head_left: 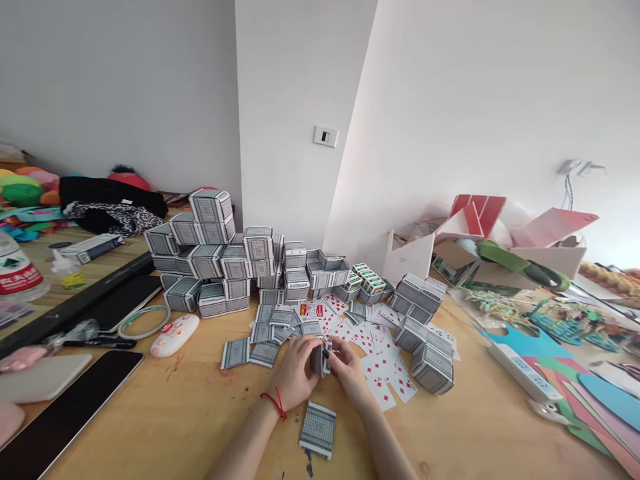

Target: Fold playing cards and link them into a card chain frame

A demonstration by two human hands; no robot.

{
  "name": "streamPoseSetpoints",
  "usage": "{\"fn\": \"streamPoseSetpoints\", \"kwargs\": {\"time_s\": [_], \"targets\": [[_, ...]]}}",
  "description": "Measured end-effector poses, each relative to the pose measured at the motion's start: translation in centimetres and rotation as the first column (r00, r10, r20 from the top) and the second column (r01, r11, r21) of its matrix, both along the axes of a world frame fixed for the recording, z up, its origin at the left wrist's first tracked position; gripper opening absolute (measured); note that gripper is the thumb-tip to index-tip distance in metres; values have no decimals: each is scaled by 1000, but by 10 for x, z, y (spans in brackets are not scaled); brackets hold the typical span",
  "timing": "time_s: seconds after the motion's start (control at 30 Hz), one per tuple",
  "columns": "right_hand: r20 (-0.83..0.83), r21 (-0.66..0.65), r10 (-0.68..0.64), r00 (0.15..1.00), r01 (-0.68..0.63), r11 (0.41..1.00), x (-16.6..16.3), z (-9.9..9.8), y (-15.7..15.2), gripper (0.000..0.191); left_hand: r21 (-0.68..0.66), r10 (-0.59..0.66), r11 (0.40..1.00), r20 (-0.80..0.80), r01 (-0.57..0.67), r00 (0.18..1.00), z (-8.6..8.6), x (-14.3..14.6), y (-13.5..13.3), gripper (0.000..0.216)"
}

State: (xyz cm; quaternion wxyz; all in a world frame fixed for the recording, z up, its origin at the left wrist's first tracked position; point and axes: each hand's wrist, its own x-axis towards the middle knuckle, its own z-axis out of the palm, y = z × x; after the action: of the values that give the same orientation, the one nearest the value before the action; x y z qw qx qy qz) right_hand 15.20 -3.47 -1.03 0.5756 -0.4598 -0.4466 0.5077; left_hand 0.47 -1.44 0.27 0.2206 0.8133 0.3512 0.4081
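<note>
Between my two hands, near the middle of the table, is a small piece of folded playing cards (317,360). My left hand (295,370), with a red string at its wrist, grips it from the left. My right hand (349,372) pinches its right side, the dark-nailed thumb on its near face. A flat folded card square (319,430) lies just below the hands. Several more folded cards (236,353) lie to the left. Loose diamond cards (383,373) are spread face up on the right. Partly hidden by my fingers, the held piece's exact shape is unclear.
Many card blocks (205,260) are stacked at the back left. More card blocks (433,367) stand at the right, with green card boxes (370,280) behind. A white mouse (175,335), a tablet (75,413) and a power strip (525,372) flank the work area.
</note>
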Motion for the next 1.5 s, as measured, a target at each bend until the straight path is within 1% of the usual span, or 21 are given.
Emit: {"fn": "streamPoseSetpoints", "kwargs": {"time_s": [0.2,0.33,0.47,0.6,0.83,0.97,1.07,1.17,1.27,1.33,1.4,1.43,1.5], "targets": [[2,1,25,1000,-25,1000,-1,-5,3,42,-71,-29,997,67,34,997,-5,2,2,50],[10,-6,-18,1000,18,1000,-3,-9,5,41,-119,-31,992,96,42,995,-7,3,4,48],[27,-12,-28,999,28,1000,-3,-8,4,36,-120,-39,991,108,52,993,-6,3,4,48],[11,-12,-26,1000,26,1000,-3,-7,3,36,-117,-39,992,93,49,995,-4,2,3,48],[57,0,3,998,-3,1000,-4,-8,4,37,-119,-68,990,80,77,994,-2,1,1,48],[-44,12,72,996,-71,997,-5,-5,2,36,-108,-88,989,96,98,992,-7,4,2,51],[-141,-18,105,985,-108,994,-7,-7,0,37,-82,-94,992,83,101,992,-10,6,2,52],[-195,-48,73,978,-84,995,-8,-8,0,39,-56,-85,994,73,89,994,-9,6,0,51],[-189,-53,-7,982,-3,999,-5,-4,-2,44,-79,-106,990,104,114,989,-5,5,-1,54],[-163,-45,-47,985,41,998,-3,1,-3,46,-148,-149,973,175,176,973,-1,3,-2,58],[-115,-35,-67,991,63,997,-1,5,-3,47,-274,-160,928,320,253,934,1,3,0,55],[-82,-28,-81,993,79,996,0,7,-3,49,-358,-136,887,401,292,906,1,2,1,48],[-27,8,-114,993,114,993,-1,8,-4,55,-532,-47,762,523,369,851,1,2,3,36]]}}
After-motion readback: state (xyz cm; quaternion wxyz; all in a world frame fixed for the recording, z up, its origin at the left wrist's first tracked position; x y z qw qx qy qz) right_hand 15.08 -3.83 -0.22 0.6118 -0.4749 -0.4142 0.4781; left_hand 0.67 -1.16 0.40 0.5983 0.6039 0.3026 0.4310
